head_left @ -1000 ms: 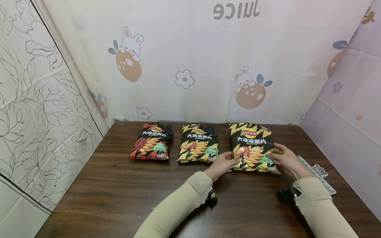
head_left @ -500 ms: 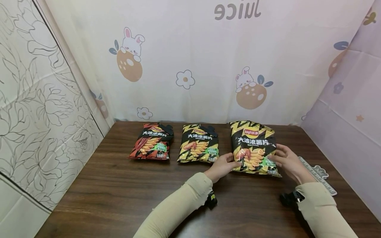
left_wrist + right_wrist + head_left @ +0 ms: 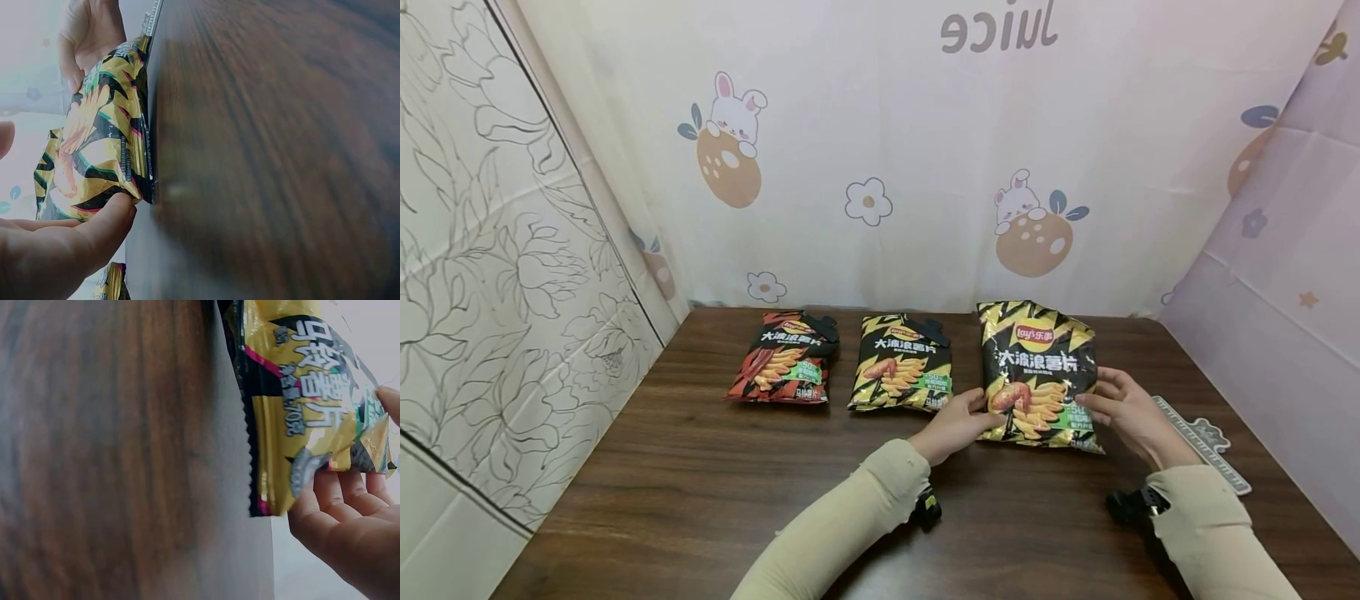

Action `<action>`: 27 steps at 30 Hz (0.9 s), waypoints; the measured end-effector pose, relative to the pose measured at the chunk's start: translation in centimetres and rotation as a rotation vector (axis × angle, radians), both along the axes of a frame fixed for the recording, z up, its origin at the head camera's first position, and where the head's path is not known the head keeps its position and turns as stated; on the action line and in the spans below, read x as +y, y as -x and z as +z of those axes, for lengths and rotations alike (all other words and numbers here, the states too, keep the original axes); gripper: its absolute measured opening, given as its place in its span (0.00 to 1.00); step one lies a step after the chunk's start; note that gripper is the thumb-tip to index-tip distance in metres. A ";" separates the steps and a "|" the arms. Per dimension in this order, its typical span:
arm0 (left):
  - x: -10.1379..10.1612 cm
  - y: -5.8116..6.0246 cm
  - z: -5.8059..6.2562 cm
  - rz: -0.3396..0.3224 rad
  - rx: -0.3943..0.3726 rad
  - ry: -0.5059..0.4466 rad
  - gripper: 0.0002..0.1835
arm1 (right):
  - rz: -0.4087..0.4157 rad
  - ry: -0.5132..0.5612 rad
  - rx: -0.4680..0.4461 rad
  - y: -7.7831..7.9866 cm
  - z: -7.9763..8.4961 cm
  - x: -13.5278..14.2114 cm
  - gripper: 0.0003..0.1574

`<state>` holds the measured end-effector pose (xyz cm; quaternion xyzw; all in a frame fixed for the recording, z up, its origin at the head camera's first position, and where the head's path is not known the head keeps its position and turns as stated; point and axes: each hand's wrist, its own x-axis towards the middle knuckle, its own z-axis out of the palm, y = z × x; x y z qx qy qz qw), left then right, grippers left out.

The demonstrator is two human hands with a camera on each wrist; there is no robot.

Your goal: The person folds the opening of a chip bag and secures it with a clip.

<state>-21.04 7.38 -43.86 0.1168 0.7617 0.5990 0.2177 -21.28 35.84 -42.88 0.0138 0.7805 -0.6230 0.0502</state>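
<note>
Both hands hold a yellow-and-black bag of potato chips (image 3: 1037,379) at the right of the table, its printed front toward me. My left hand (image 3: 955,423) grips its lower left edge; in the left wrist view the thumb (image 3: 109,222) lies on the front near the bottom corner. On the other side, my right hand (image 3: 1131,414) holds the right edge, thumb in front. In the right wrist view, the fingers (image 3: 331,494) reach behind the bag. To the left lie a second yellow-and-black chip bag (image 3: 898,371) and a red-and-black one (image 3: 781,371).
Black clips (image 3: 927,332) sit at the upper right corners of the two left bags. A grey-white ruler with a shaped edge (image 3: 1206,446) lies right of my right hand. A patterned curtain (image 3: 880,125) hangs behind the brown wooden table (image 3: 715,500).
The held bag's top edge has risen a little and its bottom has come slightly toward me. Both hands keep their hold, the right hand shifting slightly down. The other bags stay put.
</note>
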 end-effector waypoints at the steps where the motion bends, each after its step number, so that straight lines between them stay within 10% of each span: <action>1: -0.1 0.0 0.0 0.000 0.004 0.004 0.40 | 0.000 0.009 0.000 0.0 0.0 0.0 0.29; 14: -1.1 -0.8 0.0 -0.014 0.053 0.027 0.41 | 0.028 -0.011 0.011 -0.4 -0.2 -0.3 0.30; 27: -2.3 -0.8 -0.3 -0.034 0.088 0.074 0.39 | 0.091 -0.102 0.034 -1.3 0.2 -1.1 0.56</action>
